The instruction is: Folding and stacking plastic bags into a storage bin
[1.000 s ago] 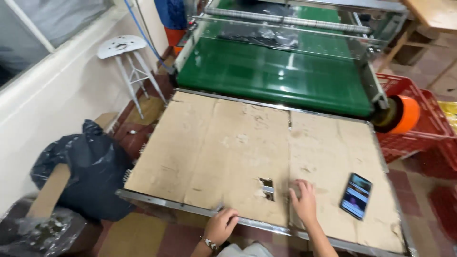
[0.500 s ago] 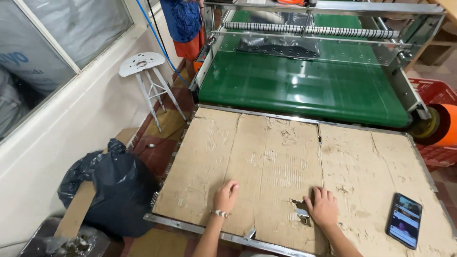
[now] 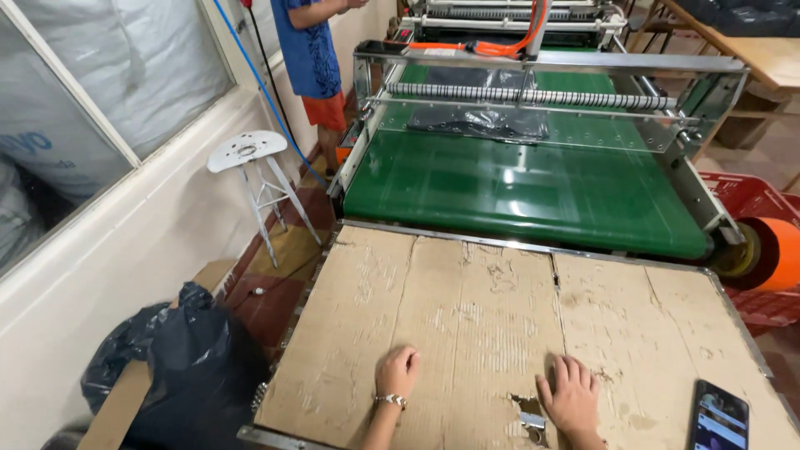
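Down low in the frame, left hand [image 3: 398,372] curled loosely into a soft fist, knuckles resting on the cardboard sheet [image 3: 492,333], grip closed on nothing. Right hand [image 3: 572,397] lying flat just right of it, fingers spread, palm on the cardboard, grip apart, beside a small torn hole [image 3: 528,413] showing metal beneath. Between the two hands, a bare strip of worn cardboard; above them, open cardboard running up to the metal edge of the surface [image 3: 517,242], where the green conveyor belt [image 3: 517,187] begins. Phone [image 3: 717,417] lying screen up at the lower right, near the right hand but apart from it. At the right edge, a red crate [image 3: 762,200] behind an orange roll [image 3: 779,252], contents not visible. Lower left, off the surface, a black bag [image 3: 187,367] bulging full on the floor, contents hidden. Upper left, a white stool [image 3: 247,152] by the wall, and a person in a blue shirt [image 3: 307,50] standing at the machine's far corner.
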